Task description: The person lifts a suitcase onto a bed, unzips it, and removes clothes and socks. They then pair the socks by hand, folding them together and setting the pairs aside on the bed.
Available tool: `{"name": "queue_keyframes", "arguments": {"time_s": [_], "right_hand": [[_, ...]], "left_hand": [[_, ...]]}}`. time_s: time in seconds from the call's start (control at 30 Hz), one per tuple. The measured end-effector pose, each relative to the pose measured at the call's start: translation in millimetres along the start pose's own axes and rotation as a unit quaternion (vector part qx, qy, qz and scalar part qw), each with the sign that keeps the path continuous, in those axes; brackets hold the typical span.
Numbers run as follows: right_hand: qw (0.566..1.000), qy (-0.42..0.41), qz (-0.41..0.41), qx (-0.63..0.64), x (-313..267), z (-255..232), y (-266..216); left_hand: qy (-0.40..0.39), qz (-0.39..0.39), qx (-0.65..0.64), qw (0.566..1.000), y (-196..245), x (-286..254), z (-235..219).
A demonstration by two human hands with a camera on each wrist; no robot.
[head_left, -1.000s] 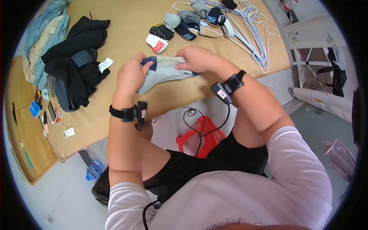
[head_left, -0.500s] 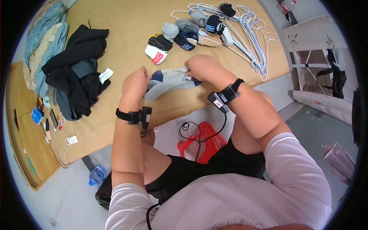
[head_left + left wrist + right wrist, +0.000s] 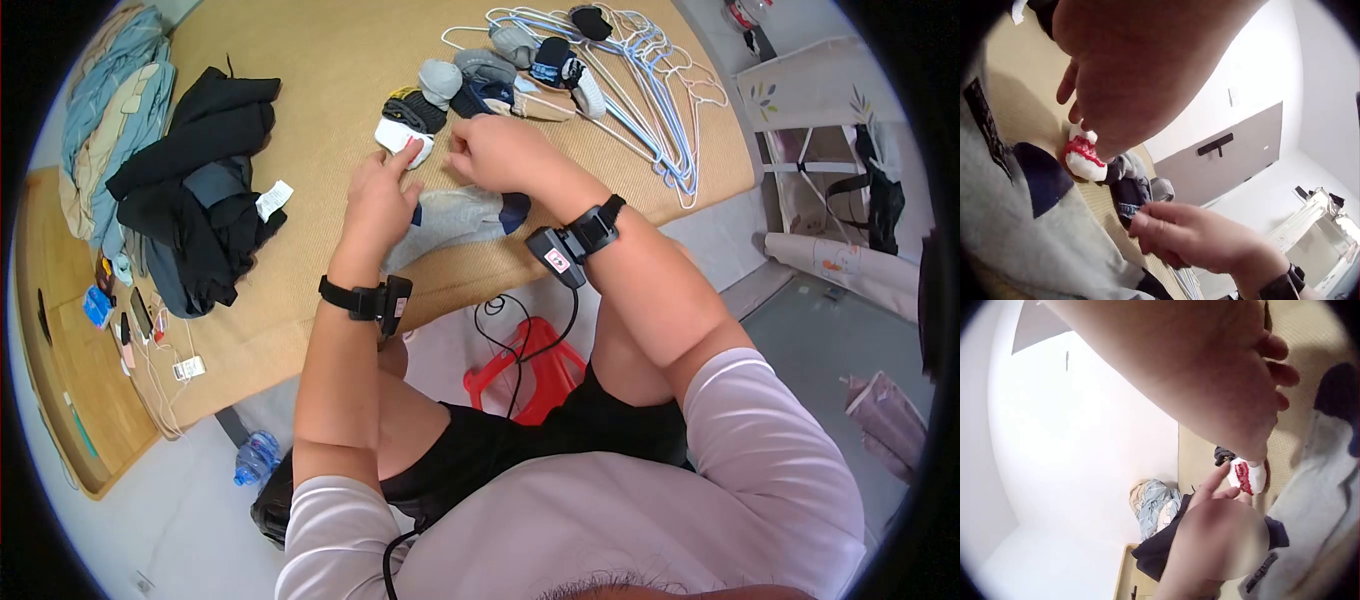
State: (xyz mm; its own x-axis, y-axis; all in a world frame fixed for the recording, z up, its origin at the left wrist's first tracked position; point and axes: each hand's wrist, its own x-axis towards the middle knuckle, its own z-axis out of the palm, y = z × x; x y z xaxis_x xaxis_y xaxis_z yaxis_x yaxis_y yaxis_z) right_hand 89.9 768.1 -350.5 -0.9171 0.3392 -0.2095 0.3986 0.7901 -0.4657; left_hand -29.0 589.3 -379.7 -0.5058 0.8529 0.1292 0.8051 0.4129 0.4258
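Observation:
A grey sock (image 3: 455,218) with navy patches lies flat along the front edge of the woven mat. Over its left end is my left hand (image 3: 382,198), fingers extended, the forefinger overlapping a rolled white sock (image 3: 403,142) with red trim. My right hand (image 3: 505,155) hovers past the grey sock's far side, its fingers loosely bent and nothing in them. From the left wrist, the right hand (image 3: 1191,234) shows beyond the grey sock (image 3: 1079,240). In the right wrist view, the left hand's fingers (image 3: 1210,484) point at the white sock (image 3: 1247,477).
Several rolled socks (image 3: 485,72) sit behind the white one. Tangled hangers (image 3: 650,90) occupy the far right. Dark clothes (image 3: 195,190) and blue-beige fabric (image 3: 115,120) are piled at left, near cables (image 3: 165,370). A red stool (image 3: 535,375) stands below the mat's edge.
Both hands have let go of the grey sock, which now lies on the mat. The left hand has moved up and right toward the white sock; the right hand has moved up and left.

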Motion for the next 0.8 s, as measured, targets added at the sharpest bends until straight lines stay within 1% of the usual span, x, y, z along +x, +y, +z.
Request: {"name": "queue_keyframes", "arguments": {"time_s": [0.03,0.07,0.1,0.13,0.17,0.2,0.23,0.27,0.3,0.33,0.37,0.4,0.43,0.47,0.5,0.53,0.57,0.6,0.63,0.67,0.7,0.73,0.77,0.8], "right_hand": [[0.999,0.027,-0.013,0.04,2,-1,-2],[0.999,0.027,-0.013,0.041,5,2,-3],[0.997,0.049,-0.017,0.064,8,5,-3],[0.994,0.072,-0.021,0.086,11,7,-3],[0.993,0.074,-0.021,0.086,13,5,-5],[0.994,0.058,-0.008,0.097,14,3,-6],[0.993,0.042,0.004,0.108,15,2,-7],[0.993,0.044,0.004,0.108,19,7,-4],[0.989,0.042,-0.024,0.137,24,17,2],[0.984,0.039,-0.052,0.165,28,28,9],[0.984,0.041,-0.05,0.166,30,32,9],[0.981,0.021,-0.053,0.188,31,38,9],[0.976,0.0,-0.057,0.208,33,43,9],[0.976,0.0,-0.057,0.209,34,43,4],[0.969,-0.011,-0.056,0.24,33,45,-3],[0.961,-0.021,-0.055,0.272,32,46,-9],[0.96,-0.022,-0.054,0.274,32,45,-14],[0.957,-0.032,-0.072,0.28,32,43,-19],[0.953,-0.042,-0.091,0.286,32,40,-24],[0.956,0.051,-0.137,0.254,31,49,-26],[0.956,0.049,-0.139,0.254,33,53,-24],[0.948,0.057,-0.143,0.28,33,57,-22],[0.939,0.065,-0.147,0.305,33,54,-26],[0.939,0.064,-0.148,0.305,33,50,-28]], "left_hand": [[-0.001,0.001,0.001,1.0,-5,2,6],[-0.004,-0.006,-0.04,0.999,-4,6,5],[-0.007,-0.014,-0.081,0.997,-4,8,5],[-0.008,-0.013,-0.079,0.997,-6,10,6],[0.003,-0.086,-0.085,0.993,-8,12,9],[0.013,-0.159,-0.089,0.983,-10,13,11],[0.014,-0.157,-0.088,0.983,-13,12,12],[0.01,-0.178,-0.108,0.978,-15,12,12],[0.005,-0.199,-0.127,0.972,-15,12,12],[0.004,-0.198,-0.127,0.972,-15,13,12],[-0.002,-0.217,-0.159,0.963,-15,14,11],[-0.009,-0.237,-0.191,0.953,-15,14,11],[-0.011,-0.236,-0.191,0.953,-16,13,11],[0.002,-0.223,-0.239,0.945,-17,11,12],[0.015,-0.21,-0.287,0.935,-20,8,13],[0.015,-0.211,-0.285,0.935,-23,5,13],[0.004,-0.256,-0.312,0.915,-23,4,11],[-0.006,-0.3,-0.338,0.892,-24,2,9],[-0.005,-0.3,-0.337,0.892,-25,1,5],[-0.025,-0.349,-0.413,0.841,-16,5,-9],[-0.043,-0.394,-0.485,0.78,-13,6,-17],[-0.039,-0.396,-0.484,0.779,-20,4,-16],[-0.04,-0.373,-0.498,0.782,-27,5,-16],[-0.043,-0.35,-0.512,0.784,-32,4,-15]]}}
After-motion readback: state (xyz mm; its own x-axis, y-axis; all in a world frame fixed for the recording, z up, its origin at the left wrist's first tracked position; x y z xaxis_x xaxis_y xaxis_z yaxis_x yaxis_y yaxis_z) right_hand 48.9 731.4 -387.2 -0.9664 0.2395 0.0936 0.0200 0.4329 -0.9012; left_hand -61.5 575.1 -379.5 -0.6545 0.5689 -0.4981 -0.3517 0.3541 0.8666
